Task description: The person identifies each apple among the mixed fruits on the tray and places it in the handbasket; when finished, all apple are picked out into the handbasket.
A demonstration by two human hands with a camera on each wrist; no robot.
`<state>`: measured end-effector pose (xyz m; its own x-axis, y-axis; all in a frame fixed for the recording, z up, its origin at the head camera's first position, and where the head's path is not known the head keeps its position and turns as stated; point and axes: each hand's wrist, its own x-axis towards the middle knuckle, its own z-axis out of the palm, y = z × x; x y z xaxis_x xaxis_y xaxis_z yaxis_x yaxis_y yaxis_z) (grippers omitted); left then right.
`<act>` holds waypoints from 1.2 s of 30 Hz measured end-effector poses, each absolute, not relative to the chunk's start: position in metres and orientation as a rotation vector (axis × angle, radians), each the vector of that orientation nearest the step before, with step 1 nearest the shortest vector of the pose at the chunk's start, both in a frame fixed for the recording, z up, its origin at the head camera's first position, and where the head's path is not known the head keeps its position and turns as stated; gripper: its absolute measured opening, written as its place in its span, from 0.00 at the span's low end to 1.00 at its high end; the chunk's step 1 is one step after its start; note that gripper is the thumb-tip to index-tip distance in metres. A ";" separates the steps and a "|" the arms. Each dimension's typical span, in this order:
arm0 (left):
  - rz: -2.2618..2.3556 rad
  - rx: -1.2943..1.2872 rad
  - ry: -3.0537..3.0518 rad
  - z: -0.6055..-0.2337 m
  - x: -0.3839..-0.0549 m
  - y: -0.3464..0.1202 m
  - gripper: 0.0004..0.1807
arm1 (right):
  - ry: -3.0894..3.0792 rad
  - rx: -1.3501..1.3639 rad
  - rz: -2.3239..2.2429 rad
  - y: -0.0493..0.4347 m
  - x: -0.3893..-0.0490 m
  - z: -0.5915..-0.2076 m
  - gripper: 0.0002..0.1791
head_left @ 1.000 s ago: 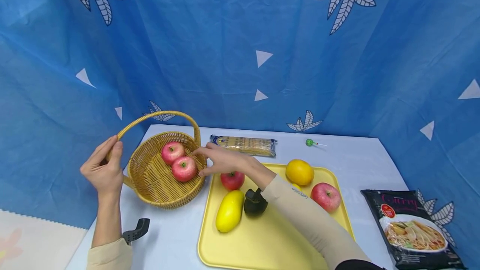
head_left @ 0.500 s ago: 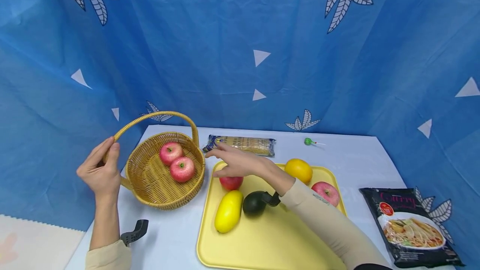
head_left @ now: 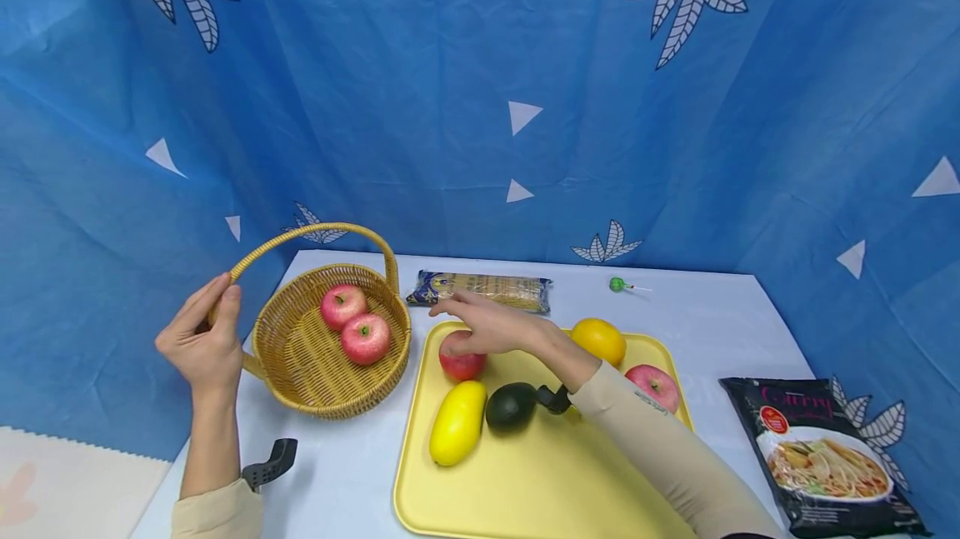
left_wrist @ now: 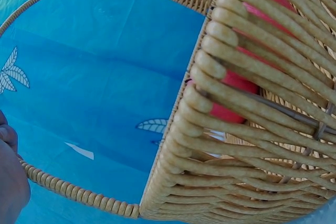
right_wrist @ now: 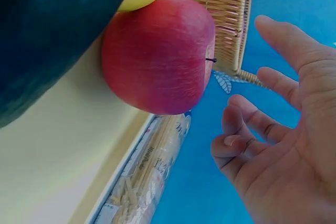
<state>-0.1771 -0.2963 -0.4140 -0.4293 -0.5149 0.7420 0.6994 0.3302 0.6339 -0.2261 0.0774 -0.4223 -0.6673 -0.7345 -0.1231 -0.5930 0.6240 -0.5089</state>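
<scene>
My left hand (head_left: pixel 202 335) grips the handle of a wicker basket (head_left: pixel 307 364) on the table's left side. Two red apples lie in the basket, the nearer apple (head_left: pixel 366 339) touching the farther apple (head_left: pixel 343 306). Over the back left of a yellow tray (head_left: pixel 517 497), my right hand (head_left: pixel 498 324) hovers with loosely bent fingers and nothing in them. Just below it, another red apple (head_left: pixel 462 362) sits on the tray; the right wrist view shows a gap between this apple (right_wrist: pixel 160 56) and the fingers. A yellow mango (head_left: pixel 458 424) and a dark green avocado (head_left: pixel 511 406) lie close by.
Farther right on the tray are a yellow-orange fruit (head_left: pixel 598 342) and one more apple (head_left: pixel 652 387), partly behind the right sleeve. Behind the tray lie a noodle packet (head_left: pixel 491 291) and a green lollipop (head_left: pixel 617 283). A black curry noodle bag (head_left: pixel 821 451) lies at right.
My right hand has drawn back to the right from the basket's rim and now hangs over the apple on the tray. The left hand still holds the handle.
</scene>
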 end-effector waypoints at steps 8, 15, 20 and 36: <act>-1.377 -0.181 -1.477 -0.414 -0.177 -0.296 0.10 | 2.538 -1.052 -0.597 0.080 -0.228 -0.427 0.34; -1.386 -0.197 -1.466 -0.413 -0.176 -0.295 0.10 | 2.534 -1.035 -0.562 0.080 -0.231 -0.432 0.37; -1.383 -0.203 -1.460 -0.406 -0.172 -0.290 0.10 | 2.522 -1.067 -0.540 0.078 -0.233 -0.435 0.36; -1.394 -0.189 -1.470 -0.411 -0.175 -0.292 0.10 | 2.551 -1.131 -0.351 0.074 -0.233 -0.443 0.37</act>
